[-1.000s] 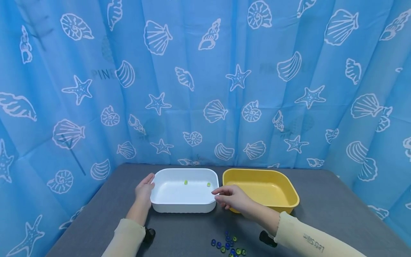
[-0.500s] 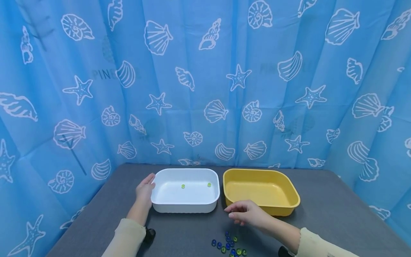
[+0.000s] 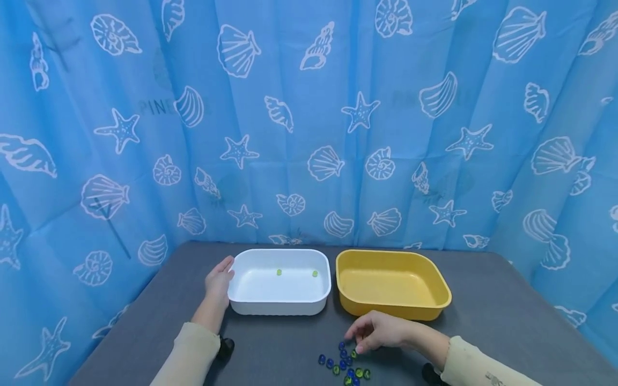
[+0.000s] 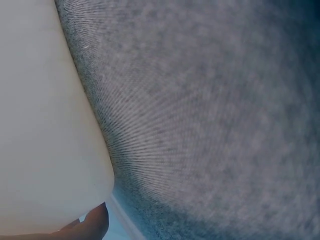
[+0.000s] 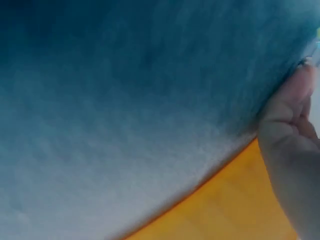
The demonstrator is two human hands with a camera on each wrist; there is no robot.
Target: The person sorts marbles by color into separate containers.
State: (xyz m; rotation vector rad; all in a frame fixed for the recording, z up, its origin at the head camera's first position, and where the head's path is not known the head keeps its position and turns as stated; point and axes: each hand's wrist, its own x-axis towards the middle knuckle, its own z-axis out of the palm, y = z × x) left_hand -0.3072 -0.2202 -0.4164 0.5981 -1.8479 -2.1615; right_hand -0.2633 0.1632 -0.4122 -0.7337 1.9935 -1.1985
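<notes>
1. Since half a second ago, the right hand (image 3: 377,329) has come down and toward the near side, from in front of the yellow tub (image 3: 394,308) to the glass beads on the worktop (image 3: 280,348).
2. Room: a narrow strip separates the white tub (image 3: 280,308) from the yellow one. Bare surface runs rightward from the yellow tub and in front of the white one. The blue beads (image 3: 322,359) and green beads (image 3: 336,370) lie in a loose scatter in front of the tubs, the nearest close to the lower border of the head view.
3. Right hand: fingers bent, gap visible between thumb and forefinger, thumb tip just beside a green bead. Contact: can't tell.
4. Left hand (image 3: 219,280) unchanged: fingers extended against the white tub's left side; thumb's hold on the rim unclear.
5. Two green beads (image 3: 279,272) inside the white tub; the left one sits slightly further back and right than before.
6. Head view alone gives both tubs whole, plus the shell-print curtain (image 3: 289,134). Left wrist shows the surface's ribbed weave close up; right wrist, the thumb side, blurred, over a yellow edge.
</notes>
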